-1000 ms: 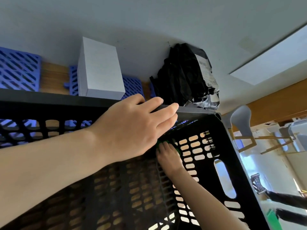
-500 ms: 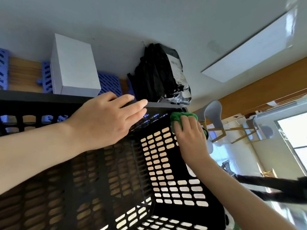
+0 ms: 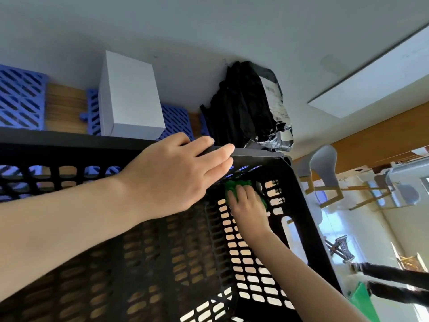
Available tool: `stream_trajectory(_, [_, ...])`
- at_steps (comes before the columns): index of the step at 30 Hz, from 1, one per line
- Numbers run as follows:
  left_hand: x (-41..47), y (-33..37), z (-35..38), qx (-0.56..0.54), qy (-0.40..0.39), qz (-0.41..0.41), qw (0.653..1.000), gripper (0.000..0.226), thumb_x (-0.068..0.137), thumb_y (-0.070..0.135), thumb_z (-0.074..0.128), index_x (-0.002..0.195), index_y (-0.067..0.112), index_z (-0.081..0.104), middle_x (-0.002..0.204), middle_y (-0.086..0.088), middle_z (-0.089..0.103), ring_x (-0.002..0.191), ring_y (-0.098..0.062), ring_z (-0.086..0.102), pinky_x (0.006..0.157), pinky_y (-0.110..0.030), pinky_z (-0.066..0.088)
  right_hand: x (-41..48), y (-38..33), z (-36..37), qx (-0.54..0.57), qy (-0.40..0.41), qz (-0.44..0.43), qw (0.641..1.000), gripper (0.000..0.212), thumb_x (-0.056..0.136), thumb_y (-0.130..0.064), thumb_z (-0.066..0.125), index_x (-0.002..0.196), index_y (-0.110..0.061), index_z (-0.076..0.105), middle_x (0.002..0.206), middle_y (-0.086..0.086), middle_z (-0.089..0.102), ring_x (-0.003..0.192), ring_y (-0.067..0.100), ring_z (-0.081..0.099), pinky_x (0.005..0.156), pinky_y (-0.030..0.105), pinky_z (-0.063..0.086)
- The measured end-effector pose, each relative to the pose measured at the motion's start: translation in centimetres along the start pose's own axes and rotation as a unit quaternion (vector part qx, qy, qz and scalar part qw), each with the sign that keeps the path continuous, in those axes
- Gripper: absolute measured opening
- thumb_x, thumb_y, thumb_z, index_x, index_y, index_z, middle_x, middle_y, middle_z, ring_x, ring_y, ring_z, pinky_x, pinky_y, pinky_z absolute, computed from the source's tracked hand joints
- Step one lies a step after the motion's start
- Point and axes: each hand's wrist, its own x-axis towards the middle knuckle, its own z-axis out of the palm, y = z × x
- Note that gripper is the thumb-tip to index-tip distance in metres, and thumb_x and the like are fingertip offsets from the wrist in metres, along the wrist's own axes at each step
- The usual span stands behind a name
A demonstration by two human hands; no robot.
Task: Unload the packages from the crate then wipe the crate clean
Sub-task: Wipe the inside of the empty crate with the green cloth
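Note:
A black slotted crate fills the lower view, with nothing inside but my right hand. My left hand lies over the far rim, fingers straight across the edge. Inside, near the far right corner, my right hand presses a green cloth against the right inner wall. Beyond the crate, a white box and a black plastic package with a label stand against the wall.
Blue slotted mats lie on the wooden surface behind the crate. To the right are grey chairs with wooden legs and a bright floor. Dark legs of another person show at the lower right.
My right hand with the green cloth has moved from the crate's top right rim back down inside, near the far corner. My left hand has stayed on the far rim.

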Motion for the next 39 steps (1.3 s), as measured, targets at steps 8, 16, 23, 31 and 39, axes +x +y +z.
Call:
stream_trajectory(8, [-0.4,-0.4,0.6,0.037,0.003,0.004,0.999,0.042,0.096,0.022,0.047,0.136,0.011,0.053,0.144,-0.006,0.050,0.114,-0.028,0.058,0.076,-0.042,0.051,1.2,-4.8,5.6,0.007,-0.131,-0.075,0.989,0.013,0.054,-0.003,0.065,0.065,-0.009,0.068,0.066,0.009,0.059,0.064,0.026,0.058,0.054,0.030,0.049])
stream_trajectory(16, [-0.8,-0.5,0.6,0.025,0.003,-0.001,1.000,0.042,0.097,0.024,0.042,0.135,0.010,0.054,0.144,-0.006,0.051,0.113,-0.030,0.058,0.075,-0.044,0.049,-0.4,-1.6,1.5,0.002,-0.061,-0.101,0.993,0.024,0.069,-0.001,0.042,0.065,-0.009,0.064,0.067,0.008,0.056,0.067,0.028,0.057,0.057,0.032,0.044])
stream_trajectory(23, [-0.4,-0.2,0.1,0.002,-0.017,-0.004,1.000,0.045,0.097,0.025,0.040,0.135,0.006,0.054,0.142,-0.011,0.051,0.112,-0.033,0.058,0.072,-0.047,0.050,-4.3,5.0,-8.2,-0.008,0.004,-0.038,0.999,0.029,0.074,-0.005,0.054,0.099,-0.003,0.068,0.095,0.013,0.064,0.092,0.031,0.061,0.082,0.040,0.053])
stream_trajectory(31, [-0.1,0.0,-0.3,0.003,-0.031,0.002,1.000,0.047,0.097,0.024,0.038,0.137,0.004,0.052,0.144,-0.014,0.049,0.116,-0.034,0.055,0.073,-0.046,0.049,-7.0,7.4,-12.4,-0.041,0.045,0.016,0.998,0.036,0.072,-0.001,0.058,0.107,-0.001,0.067,0.102,0.015,0.065,0.094,0.031,0.059,0.082,0.039,0.052])
stream_trajectory(39, [0.1,0.2,-0.4,0.044,-0.052,-0.001,0.998,0.055,0.099,0.030,0.038,0.150,0.009,0.034,0.161,-0.011,0.022,0.146,-0.032,0.026,0.110,-0.052,0.029,-4.5,3.3,-3.4,-0.021,-0.031,-0.100,0.994,0.022,0.072,0.000,0.059,0.091,-0.007,0.068,0.085,0.010,0.064,0.081,0.028,0.060,0.070,0.037,0.054])
